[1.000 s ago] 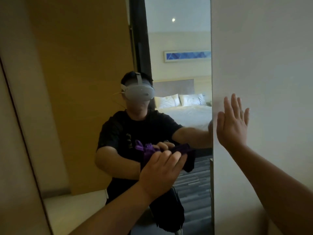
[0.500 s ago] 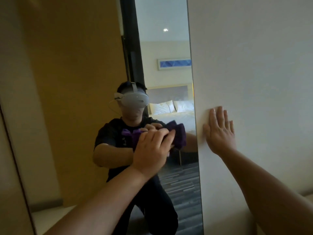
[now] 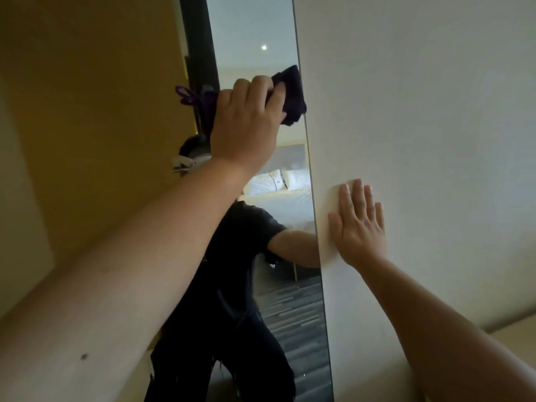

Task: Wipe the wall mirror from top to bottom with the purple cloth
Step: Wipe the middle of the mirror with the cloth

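Head cam: left hand [image 3: 243, 123] is bunched around the purple cloth [image 3: 291, 95], pressing it on the wall mirror [image 3: 290, 227] high up by its right edge. Right hand [image 3: 359, 224] is spread flat, fingers wide, on the white wall [image 3: 420, 111] just beside the mirror, lower down, holding nothing.

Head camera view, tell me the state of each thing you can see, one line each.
Purple cloth: bunched, pressed on the upper glass near the right edge.
Wall mirror: upright on the wall, cloth against it high up.
Left hand: closed on the cloth.
Right hand: open, flat on the white wall.
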